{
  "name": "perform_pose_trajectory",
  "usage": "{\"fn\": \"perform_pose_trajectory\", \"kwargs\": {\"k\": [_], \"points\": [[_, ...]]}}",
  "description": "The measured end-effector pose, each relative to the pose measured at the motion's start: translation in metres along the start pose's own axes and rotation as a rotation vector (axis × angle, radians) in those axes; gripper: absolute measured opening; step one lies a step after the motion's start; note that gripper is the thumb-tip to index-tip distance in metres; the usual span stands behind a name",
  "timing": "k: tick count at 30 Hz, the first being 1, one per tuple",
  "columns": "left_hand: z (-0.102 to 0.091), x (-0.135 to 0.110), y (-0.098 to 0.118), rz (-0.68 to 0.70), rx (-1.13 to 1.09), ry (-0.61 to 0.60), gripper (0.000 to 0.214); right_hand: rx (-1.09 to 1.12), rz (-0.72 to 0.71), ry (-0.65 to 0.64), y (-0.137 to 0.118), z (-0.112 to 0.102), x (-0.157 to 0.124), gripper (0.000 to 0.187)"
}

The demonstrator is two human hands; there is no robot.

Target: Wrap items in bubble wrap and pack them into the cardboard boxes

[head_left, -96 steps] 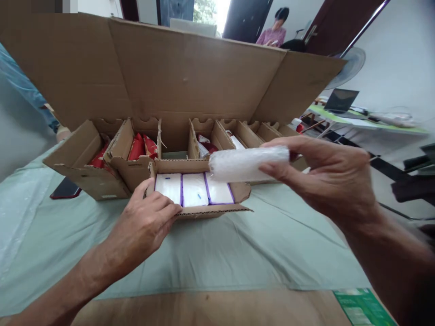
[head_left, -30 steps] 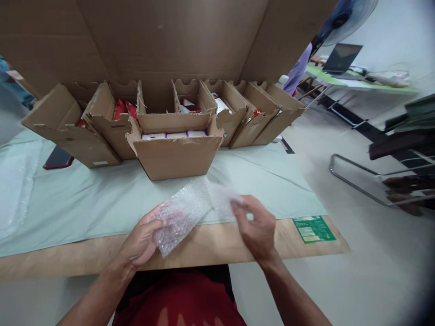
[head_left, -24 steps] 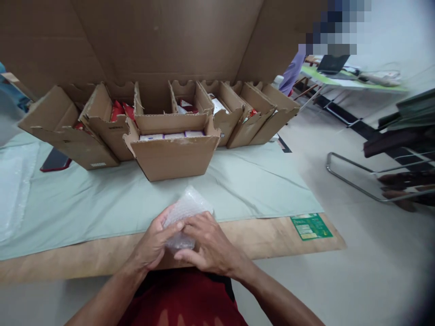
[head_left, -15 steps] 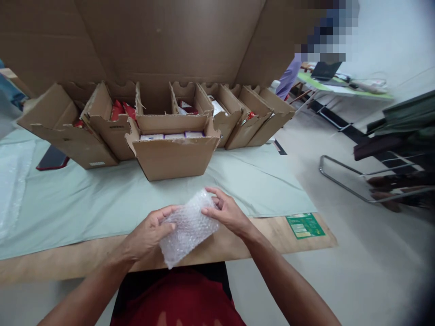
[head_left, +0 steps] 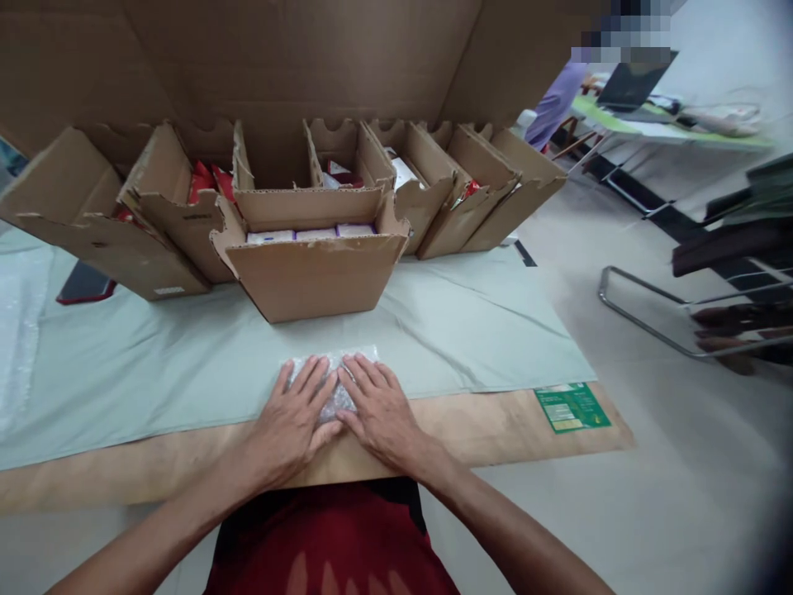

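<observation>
left hand [head_left: 297, 413] and right hand [head_left: 379, 409] are lying flat, fingers spread wide, pressing palms-down on the bubble wrap [head_left: 330, 360], side by side, gripping nothing. the wrap is sitting at the near edge of the green cloth [head_left: 186, 372] on the surface [head_left: 496, 426], in front of the open cardboard box [head_left: 315, 277].

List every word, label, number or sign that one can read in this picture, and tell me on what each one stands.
Nothing here is legible.
green sticker on the wooden table: white print, too small to read.
white label on the left cardboard box: blurred.
dark stamp on the second box: too small.
white packs in the front box: no print to make out.
</observation>
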State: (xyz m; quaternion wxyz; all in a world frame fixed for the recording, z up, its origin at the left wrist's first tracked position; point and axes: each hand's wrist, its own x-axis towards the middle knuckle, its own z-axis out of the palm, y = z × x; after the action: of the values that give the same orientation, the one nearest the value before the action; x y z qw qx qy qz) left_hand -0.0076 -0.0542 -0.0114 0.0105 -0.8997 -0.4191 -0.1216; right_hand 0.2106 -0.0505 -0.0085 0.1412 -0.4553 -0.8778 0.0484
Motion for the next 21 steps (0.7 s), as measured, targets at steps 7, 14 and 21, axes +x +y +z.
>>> {"fn": "perform_pose_trajectory", "kwargs": {"k": [7,14,21], "points": [[0.014,-0.012,-0.01,-0.022,-0.205,-0.151,0.06,0.115,0.253,0.093,0.025,-0.016,-0.001,0.038],[-0.009,0.009,-0.031,-0.213,-0.438,0.056,0.062,0.389,0.348,0.163,0.016,-0.015,0.015,0.007],[-0.065,0.015,-0.05,-0.352,-0.989,-0.347,0.027,0.684,0.178,0.309,0.003,-0.077,0.005,0.012]]}}
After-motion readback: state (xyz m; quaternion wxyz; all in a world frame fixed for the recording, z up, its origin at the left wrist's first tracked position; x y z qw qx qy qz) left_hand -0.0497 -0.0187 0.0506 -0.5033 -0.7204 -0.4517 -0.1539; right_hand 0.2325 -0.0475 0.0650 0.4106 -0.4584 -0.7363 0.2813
